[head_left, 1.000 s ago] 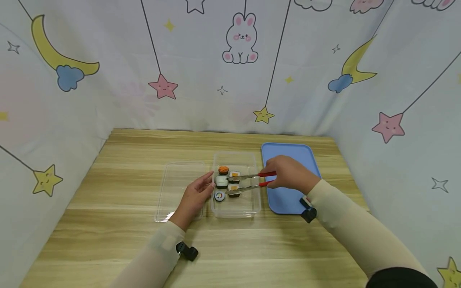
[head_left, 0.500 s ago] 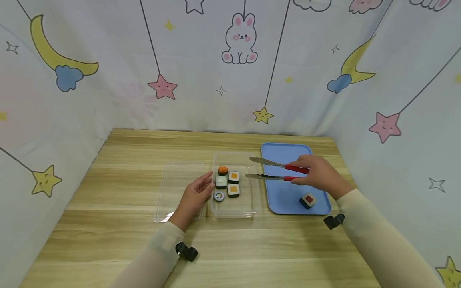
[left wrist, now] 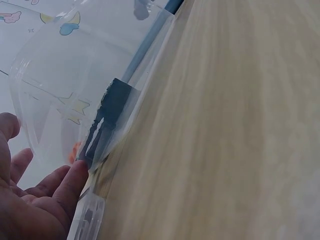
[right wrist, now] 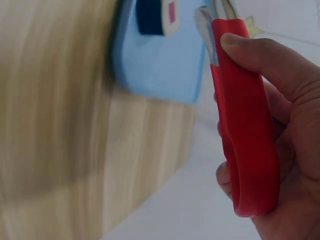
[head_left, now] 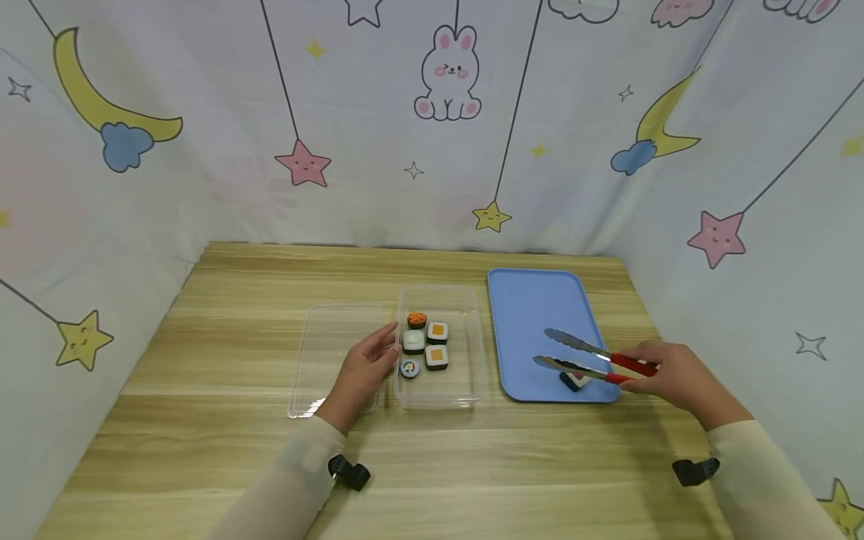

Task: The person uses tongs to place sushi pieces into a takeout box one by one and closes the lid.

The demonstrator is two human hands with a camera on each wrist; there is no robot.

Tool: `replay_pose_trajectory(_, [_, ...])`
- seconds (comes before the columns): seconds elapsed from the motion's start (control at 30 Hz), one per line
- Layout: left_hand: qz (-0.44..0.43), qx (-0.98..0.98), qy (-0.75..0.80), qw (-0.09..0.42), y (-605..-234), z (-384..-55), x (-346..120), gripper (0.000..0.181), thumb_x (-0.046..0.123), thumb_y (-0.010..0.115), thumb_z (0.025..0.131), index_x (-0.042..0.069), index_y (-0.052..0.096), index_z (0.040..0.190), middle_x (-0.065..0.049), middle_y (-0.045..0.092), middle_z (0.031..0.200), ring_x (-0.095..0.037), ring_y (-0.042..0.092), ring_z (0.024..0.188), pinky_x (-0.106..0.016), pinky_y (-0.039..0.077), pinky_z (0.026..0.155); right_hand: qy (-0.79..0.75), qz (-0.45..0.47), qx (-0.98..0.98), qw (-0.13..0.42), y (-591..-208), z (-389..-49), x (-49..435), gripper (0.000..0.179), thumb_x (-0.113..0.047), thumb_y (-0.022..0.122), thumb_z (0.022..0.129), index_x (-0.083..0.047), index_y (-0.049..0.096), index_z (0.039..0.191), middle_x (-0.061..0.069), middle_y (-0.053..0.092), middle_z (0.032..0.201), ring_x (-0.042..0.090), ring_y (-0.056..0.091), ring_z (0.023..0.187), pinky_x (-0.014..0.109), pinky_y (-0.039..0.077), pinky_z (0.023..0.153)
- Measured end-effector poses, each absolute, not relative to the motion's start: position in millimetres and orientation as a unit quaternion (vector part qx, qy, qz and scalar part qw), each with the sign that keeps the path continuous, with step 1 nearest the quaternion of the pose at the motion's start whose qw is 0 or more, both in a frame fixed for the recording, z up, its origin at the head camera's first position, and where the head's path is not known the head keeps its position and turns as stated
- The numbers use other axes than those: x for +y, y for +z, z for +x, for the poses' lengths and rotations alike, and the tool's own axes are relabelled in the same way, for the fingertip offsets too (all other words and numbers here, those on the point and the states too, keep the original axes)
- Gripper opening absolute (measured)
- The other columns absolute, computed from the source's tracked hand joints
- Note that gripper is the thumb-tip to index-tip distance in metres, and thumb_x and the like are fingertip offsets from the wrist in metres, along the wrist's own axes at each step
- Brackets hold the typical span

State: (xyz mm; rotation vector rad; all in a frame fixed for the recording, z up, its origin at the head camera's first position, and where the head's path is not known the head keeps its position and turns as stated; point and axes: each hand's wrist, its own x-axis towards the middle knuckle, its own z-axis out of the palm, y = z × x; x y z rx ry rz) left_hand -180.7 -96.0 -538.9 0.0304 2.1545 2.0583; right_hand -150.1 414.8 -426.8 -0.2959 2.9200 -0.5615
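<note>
My right hand (head_left: 678,379) grips metal tongs with red handles (right wrist: 245,115), their arms spread apart over the lower right of the blue tray (head_left: 529,300). Nothing is between the tong tips. Under the lower arm, partly covered by it, lies a sushi roll with a red centre (head_left: 572,381). My left hand (head_left: 358,375) has its fingers extended, fingertips at the left wall of the clear plastic container (head_left: 466,386). Inside the container sit an orange-topped sushi (head_left: 416,320), a white-topped one (head_left: 414,342), two with yellow centres (head_left: 436,357) and a small round roll (head_left: 409,368).
A clear flat lid (head_left: 320,360) lies on the wooden table (head_left: 432,472) left of the container, partly behind my left hand. A white patterned curtain (head_left: 378,202) surrounds the table's back and sides. The tray stands right of the container.
The tongs, first around the sushi in the container, have moved right with my right hand to above the tray's lower right. My left hand has stayed at the container.
</note>
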Motion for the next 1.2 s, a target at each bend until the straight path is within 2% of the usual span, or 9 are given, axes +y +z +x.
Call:
replay_pose_trajectory(0.33, [0.013,0.720,0.690,0.080,-540,-181,-97,0.053,0.022,0.067,0.103,0.018,0.053,0.154,-0.021,0.055,0.149,-0.034,0.057,0.133,-0.024,0.054,0.091,-0.174,-0.093,0.975,0.099,-431,-123,450,0.056,-0.030,0.093,0.077,0.001,0.075,0.120,0.010,0.072,0.105,0.019,0.063,0.084,0.032,0.053,0.066])
replay_pose_trajectory(0.57, [0.008,0.722,0.687,0.079,-536,-180,-95,0.053,0.021,0.067,0.103,0.018,0.053,0.154,-0.020,0.056,0.148,-0.033,0.057,0.133,-0.025,0.055,0.092,-0.176,-0.075,0.976,0.101,-434,-117,453,0.051,-0.028,0.093,0.077,-0.003,0.077,0.119,0.006,0.072,0.103,0.017,0.061,0.083,0.029,0.052,0.065])
replay_pose_trajectory(0.97, [0.010,0.718,0.691,0.081,-535,-179,-95,0.053,0.021,0.067,0.104,0.016,0.052,0.154,-0.022,0.055,0.148,-0.034,0.057,0.133,-0.024,0.054,0.091,-0.188,-0.085,0.976,0.067,-433,-118,451,0.046,-0.027,0.092,0.079,-0.005,0.078,0.118,0.008,0.072,0.104,0.017,0.061,0.083,0.028,0.051,0.063])
replay_pose_trajectory(1.2, [0.009,0.718,0.691,0.080,-538,-181,-95,0.053,0.020,0.067,0.103,0.016,0.052,0.154,-0.022,0.055,0.149,-0.034,0.057,0.133,-0.022,0.054,0.089,-0.196,-0.089,0.975,0.048,-425,-129,442,0.046,-0.028,0.091,0.080,-0.006,0.079,0.119,0.015,0.073,0.109,0.021,0.062,0.085,0.029,0.052,0.065])
